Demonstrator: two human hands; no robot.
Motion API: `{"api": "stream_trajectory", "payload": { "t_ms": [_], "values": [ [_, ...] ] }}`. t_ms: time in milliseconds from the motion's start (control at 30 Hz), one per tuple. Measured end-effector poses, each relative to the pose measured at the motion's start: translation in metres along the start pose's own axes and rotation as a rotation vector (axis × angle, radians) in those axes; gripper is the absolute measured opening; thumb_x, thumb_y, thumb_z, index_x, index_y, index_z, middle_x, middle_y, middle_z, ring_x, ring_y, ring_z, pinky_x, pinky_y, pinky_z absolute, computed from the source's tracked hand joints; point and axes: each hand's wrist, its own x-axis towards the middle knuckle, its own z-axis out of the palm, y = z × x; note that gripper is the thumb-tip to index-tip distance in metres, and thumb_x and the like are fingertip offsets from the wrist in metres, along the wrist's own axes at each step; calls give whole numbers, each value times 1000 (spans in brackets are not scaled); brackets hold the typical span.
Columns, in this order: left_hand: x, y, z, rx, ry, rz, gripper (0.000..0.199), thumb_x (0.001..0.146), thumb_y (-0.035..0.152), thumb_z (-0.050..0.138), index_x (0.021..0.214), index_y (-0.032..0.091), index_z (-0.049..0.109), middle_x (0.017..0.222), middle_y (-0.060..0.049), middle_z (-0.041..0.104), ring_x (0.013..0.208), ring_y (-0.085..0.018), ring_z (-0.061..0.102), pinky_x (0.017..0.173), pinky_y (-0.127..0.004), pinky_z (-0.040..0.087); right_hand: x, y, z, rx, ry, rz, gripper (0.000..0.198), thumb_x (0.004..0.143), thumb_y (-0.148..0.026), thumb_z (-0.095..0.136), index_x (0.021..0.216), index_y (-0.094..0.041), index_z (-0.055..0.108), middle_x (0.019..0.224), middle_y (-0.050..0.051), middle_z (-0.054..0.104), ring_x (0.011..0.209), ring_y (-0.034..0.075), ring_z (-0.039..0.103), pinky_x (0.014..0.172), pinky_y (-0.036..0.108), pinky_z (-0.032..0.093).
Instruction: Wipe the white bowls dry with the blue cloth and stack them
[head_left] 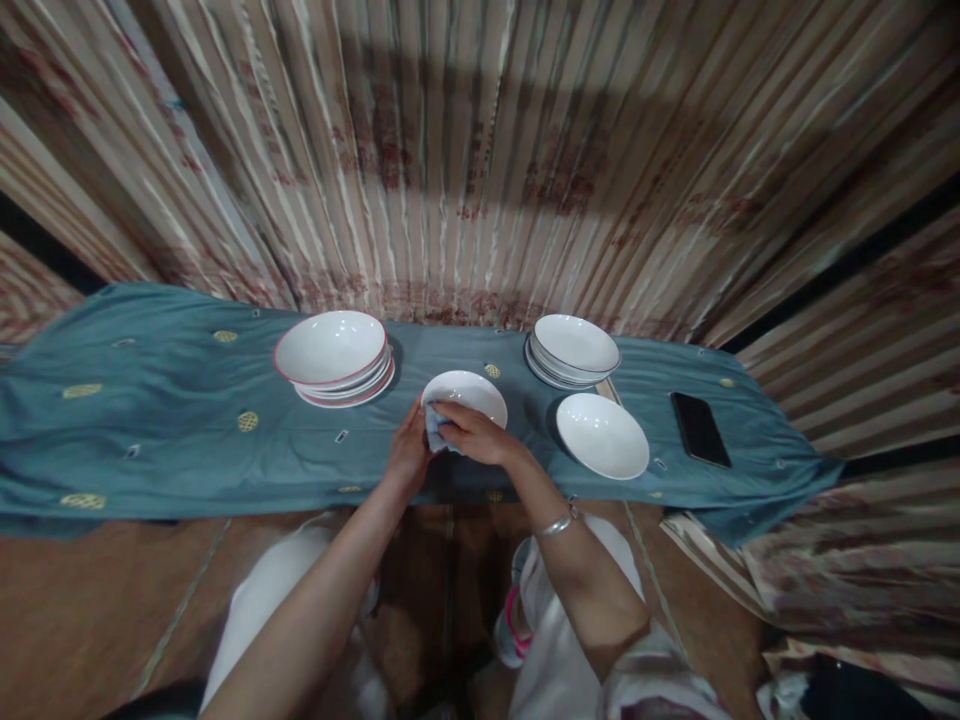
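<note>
the left hand [410, 443] had its grip pinching a round, glossy white dish [474, 390] at the rim; the right hand [478, 433] pinched a pale-blue cloth [434, 430] against it.

Dish [474, 390], centre: plain white, glossy.
Cloth [435, 430], at that dish's eight o'clock edge: pale grey-blue.

From the dish outward:
Left stack [330, 347], between nine and ten o'clock: white, red-pink rims.
Right stack [576, 343], between two and three: white, dark rims.
Second dish [602, 433], between three and four: plain white.
Phone [700, 430], three: black.
Bracelet [557, 525], between four and five: silver.
Shoe strap [513, 615], between five and six: bright pink.
Tablecloth [180, 400], nine: teal-blue, yellow pineapple-like motifs, small pale rectangles.
Curtain [450, 130], twelve: beige and brown stripes, reddish-brown blotched clusters.
Floor [416, 560], six: brown, paler lines.
</note>
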Motion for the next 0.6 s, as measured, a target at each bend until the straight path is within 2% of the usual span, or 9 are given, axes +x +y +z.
{"api": "stream_trajectory", "payload": {
  "t_ms": [100,200,300,400,500,600],
  "values": [
    [4,-4,2,-9,9,121,41,85,39,63,118,16,70,130,-11,70,126,-25,61,109,-39,45,-6,-6,-3,17,-2,-14,46,89,-19,55,135,-20,63,142,8,62,134,24,55,117,43,38],
    [6,-6,4,-46,-4,143,42,82,41,64,115,16,71,125,-11,72,122,-25,63,110,-39,44,-12,-14,-6,37,-10,-17,48,85,-15,57,132,-18,65,136,8,66,127,24,60,111,41,43],
    [5,-4,5,-77,0,86,49,79,44,68,118,15,69,117,-10,75,111,-25,68,100,-38,51,-18,-22,-9,59,-7,-5,50,80,-10,57,127,-19,69,127,6,71,116,21,66,104,36,48],
    [2,-1,5,-80,-16,33,56,77,45,70,124,13,66,110,-10,76,98,-24,71,83,-34,56,-23,-30,-14,55,-31,25,49,76,-7,56,120,-19,73,118,4,75,107,20,69,98,32,50],
    [0,2,4,-65,-55,14,58,79,42,70,129,14,63,110,-10,76,89,-22,71,66,-27,54,-30,-37,-20,53,-46,67,46,74,-7,55,113,-19,77,112,4,77,103,20,70,96,31,50],
    [0,3,2,-55,-60,-20,57,82,39,68,134,16,60,114,-10,75,87,-20,70,56,-22,50,-37,-40,-27,79,-52,126,43,73,-9,55,106,-21,79,104,2,78,95,18,70,90,28,50]
  ]
}}
